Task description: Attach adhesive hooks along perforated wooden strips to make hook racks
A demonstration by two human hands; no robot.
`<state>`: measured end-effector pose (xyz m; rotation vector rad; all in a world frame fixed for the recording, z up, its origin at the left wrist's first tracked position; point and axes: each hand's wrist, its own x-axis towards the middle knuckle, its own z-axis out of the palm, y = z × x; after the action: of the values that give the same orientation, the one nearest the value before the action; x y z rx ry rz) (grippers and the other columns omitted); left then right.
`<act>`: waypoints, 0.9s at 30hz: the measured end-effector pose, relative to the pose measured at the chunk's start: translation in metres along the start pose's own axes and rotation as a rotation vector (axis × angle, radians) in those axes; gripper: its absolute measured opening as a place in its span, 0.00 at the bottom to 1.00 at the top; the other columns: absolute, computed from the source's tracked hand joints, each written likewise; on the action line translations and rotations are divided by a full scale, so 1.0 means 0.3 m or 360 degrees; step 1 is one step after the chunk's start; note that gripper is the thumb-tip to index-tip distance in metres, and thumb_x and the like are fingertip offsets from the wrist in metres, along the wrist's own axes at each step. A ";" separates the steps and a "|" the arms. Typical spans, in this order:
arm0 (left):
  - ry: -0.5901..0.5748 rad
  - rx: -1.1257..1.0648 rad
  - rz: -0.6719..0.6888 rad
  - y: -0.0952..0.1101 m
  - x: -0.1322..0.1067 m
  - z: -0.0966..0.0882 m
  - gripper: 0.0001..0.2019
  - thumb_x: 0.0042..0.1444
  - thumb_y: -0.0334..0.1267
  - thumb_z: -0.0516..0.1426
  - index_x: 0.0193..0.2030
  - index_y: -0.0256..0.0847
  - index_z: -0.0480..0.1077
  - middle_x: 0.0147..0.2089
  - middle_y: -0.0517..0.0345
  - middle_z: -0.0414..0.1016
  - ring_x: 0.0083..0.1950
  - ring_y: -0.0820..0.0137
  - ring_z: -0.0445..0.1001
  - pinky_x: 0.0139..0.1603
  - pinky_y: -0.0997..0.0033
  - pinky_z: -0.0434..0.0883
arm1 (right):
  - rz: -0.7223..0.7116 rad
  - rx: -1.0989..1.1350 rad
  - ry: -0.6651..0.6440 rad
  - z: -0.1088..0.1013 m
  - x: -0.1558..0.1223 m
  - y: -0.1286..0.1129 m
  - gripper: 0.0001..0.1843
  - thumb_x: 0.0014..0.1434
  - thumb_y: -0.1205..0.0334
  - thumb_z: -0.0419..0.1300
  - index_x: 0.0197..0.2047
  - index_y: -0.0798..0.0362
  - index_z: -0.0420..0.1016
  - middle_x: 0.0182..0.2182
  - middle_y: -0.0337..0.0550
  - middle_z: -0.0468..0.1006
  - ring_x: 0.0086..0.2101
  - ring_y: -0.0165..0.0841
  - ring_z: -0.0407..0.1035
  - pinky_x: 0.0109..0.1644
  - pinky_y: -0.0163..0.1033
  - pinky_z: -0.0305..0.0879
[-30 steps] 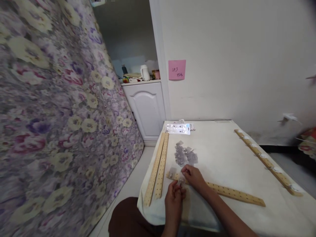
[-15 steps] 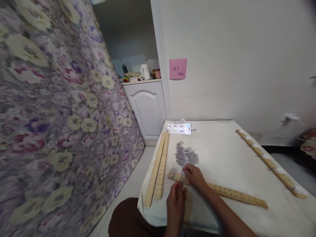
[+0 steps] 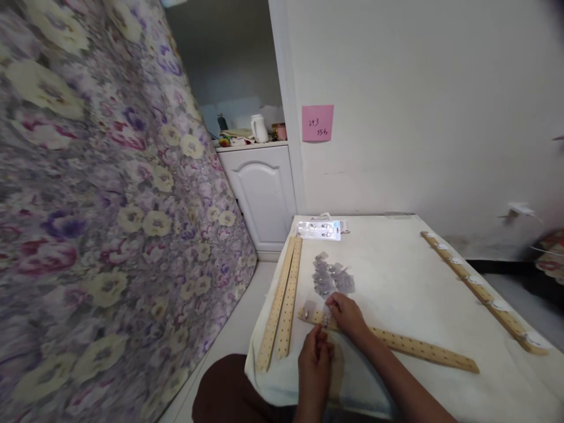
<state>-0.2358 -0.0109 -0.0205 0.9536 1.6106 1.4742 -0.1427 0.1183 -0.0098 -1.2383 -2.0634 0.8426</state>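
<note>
A perforated wooden strip (image 3: pixel 423 348) lies across the near part of the table, and both hands work near its left end. My right hand (image 3: pixel 348 314) is above the strip, thumb and fingers pinched at the edge of a small clear plastic square. A shiny metal clip (image 3: pixel 325 321) belonging to this square sits over the strip. From below, my left hand (image 3: pixel 314 361) reaches up with curled fingers, the tips at the clip; what they grip is hidden. Another clear square with a metal clip (image 3: pixel 306 314) stands at the strip's very end.
Behind the hands is a pile of clear squares with metal pieces (image 3: pixel 330 276). Two perforated strips (image 3: pixel 288 299) lie at the left. Another strip with white pieces (image 3: pixel 480 291) runs along the right edge. Clear packaging (image 3: pixel 318 230) lies at the back.
Both hands stay at the same spot on the strip. The left fingers have shifted very slightly; little else differs.
</note>
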 end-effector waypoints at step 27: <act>-0.0119 0.1076 0.0432 0.020 -0.014 -0.018 0.26 0.54 0.27 0.43 0.60 0.36 0.62 0.49 0.44 0.69 0.52 0.62 0.65 0.54 0.64 0.63 | 0.0060 0.0015 0.0006 -0.001 -0.002 0.000 0.10 0.53 0.68 0.51 0.33 0.51 0.73 0.33 0.42 0.78 0.36 0.34 0.70 0.41 0.35 0.60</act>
<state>-0.2387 -0.0167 -0.0139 1.6305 2.0270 1.0363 -0.1422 0.1179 -0.0099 -1.2767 -2.0368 0.8658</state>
